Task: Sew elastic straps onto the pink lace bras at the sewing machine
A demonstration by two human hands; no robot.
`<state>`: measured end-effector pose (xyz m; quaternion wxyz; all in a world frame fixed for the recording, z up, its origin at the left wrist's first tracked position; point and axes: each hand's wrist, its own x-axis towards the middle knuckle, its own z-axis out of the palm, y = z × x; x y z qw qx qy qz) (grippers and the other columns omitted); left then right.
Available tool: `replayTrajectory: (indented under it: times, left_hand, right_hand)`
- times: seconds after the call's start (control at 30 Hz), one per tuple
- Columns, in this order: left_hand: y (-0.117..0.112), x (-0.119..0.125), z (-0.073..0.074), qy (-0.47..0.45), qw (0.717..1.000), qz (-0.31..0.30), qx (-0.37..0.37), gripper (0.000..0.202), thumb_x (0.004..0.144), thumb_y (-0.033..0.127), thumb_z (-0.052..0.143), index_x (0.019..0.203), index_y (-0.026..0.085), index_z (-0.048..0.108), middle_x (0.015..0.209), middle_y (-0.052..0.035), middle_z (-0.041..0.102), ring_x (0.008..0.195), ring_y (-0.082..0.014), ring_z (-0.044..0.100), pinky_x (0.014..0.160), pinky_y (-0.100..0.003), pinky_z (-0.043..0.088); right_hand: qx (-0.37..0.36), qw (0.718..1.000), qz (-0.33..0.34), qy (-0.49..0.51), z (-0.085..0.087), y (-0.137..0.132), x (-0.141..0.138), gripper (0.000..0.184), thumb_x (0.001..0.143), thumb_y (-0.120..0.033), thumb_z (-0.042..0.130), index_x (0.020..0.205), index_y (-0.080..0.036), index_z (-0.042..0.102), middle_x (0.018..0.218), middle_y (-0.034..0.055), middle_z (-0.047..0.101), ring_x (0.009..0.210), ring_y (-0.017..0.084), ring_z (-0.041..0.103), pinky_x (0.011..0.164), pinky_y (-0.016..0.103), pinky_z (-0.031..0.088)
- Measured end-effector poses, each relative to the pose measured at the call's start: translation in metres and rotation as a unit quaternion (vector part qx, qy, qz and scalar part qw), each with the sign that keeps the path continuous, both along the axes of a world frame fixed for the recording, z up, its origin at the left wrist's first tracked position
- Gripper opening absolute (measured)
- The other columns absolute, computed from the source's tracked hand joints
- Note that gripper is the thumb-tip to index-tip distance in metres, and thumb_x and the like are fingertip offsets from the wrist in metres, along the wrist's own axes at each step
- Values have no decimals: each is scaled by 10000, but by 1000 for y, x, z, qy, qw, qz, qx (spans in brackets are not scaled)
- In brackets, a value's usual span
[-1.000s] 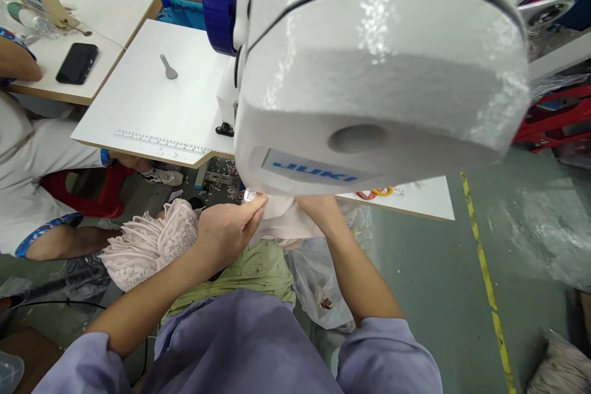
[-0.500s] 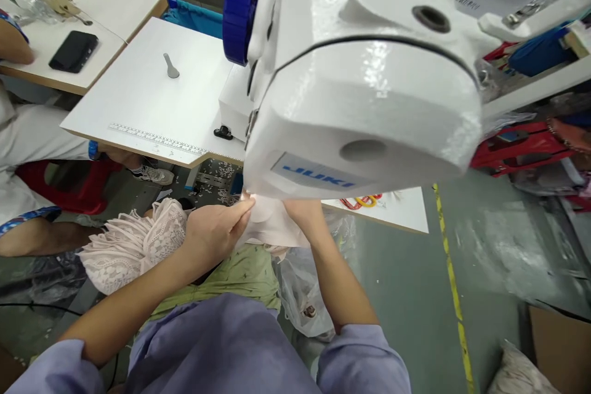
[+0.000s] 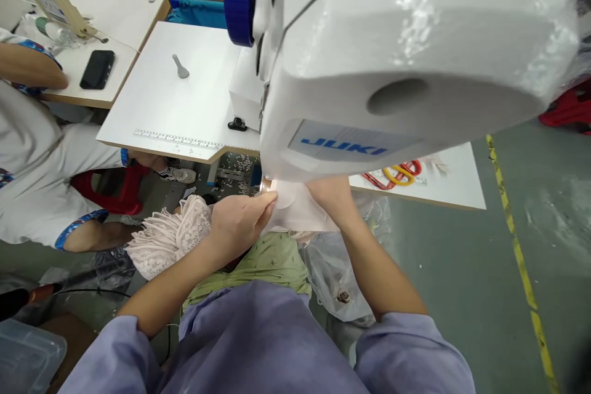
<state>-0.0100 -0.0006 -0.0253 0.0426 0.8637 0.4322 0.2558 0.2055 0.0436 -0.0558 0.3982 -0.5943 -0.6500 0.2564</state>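
A white JUKI sewing machine (image 3: 406, 55) with a blue handwheel fills the upper middle of the head view. Under its head lies a pale pink piece of fabric (image 3: 302, 218), with a rounded outline visible on it. My left hand (image 3: 242, 221) pinches the left edge of this fabric between thumb and fingers, close to the needle area. On the right side, my right hand (image 3: 330, 197) rests at the fabric, its fingers hidden behind the machine head. A bundle of pale pink lace pieces (image 3: 170, 237) sits left of my left forearm.
A white worktop (image 3: 184, 98) carries a grey tool (image 3: 180, 68) and a ruler (image 3: 175, 138). Scissors with yellow and red handles (image 3: 399, 173) lie right of the machine. A plastic bag (image 3: 341, 271) hangs below. At left, a co-worker's arm (image 3: 32, 68) is near a black phone (image 3: 98, 69).
My viewpoint has shifted, so the machine looks larger and the worktop and hands appear farther right. My left hand keeps its pinch on the fabric, and my right hand stays beside the machine head.
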Motion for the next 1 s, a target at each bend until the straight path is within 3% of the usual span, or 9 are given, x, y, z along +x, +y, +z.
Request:
replayTrajectory:
  times: [0.3,0.73,0.87,1.0]
  left_hand:
    - [2,9,4,49,999,-18,1,332,1028,301,406,1019,217,727,525,20,622,493,-126,544,518,-276,270]
    - [3,4,0,14,999,-21,34,286,1004,284,471,1016,198,743,541,11,656,507,-127,591,531,-259,337]
    - [2,-1,2,-16,999,-7,-31,302,1007,296,460,1038,203,746,737,-17,768,651,-140,694,580,-237,420]
    - [1,-4,6,-51,995,4,-91,290,998,312,484,1056,212,750,973,-24,796,805,-161,738,682,-232,491]
  right_hand:
    - [-3,1000,-17,22,10,-2,2,219,846,-394,555,782,-204,644,602,-34,542,578,139,481,577,255,401]
    - [2,998,-17,52,19,-6,4,239,866,-401,567,862,-200,697,574,-38,571,535,140,504,611,270,443]
    - [-8,997,-30,77,16,-12,-1,206,868,-372,569,896,-198,676,584,-41,564,569,141,510,610,255,430]
    - [-60,981,-41,179,5,-23,-9,262,888,-451,570,975,-206,605,616,-53,526,572,131,486,578,236,407]
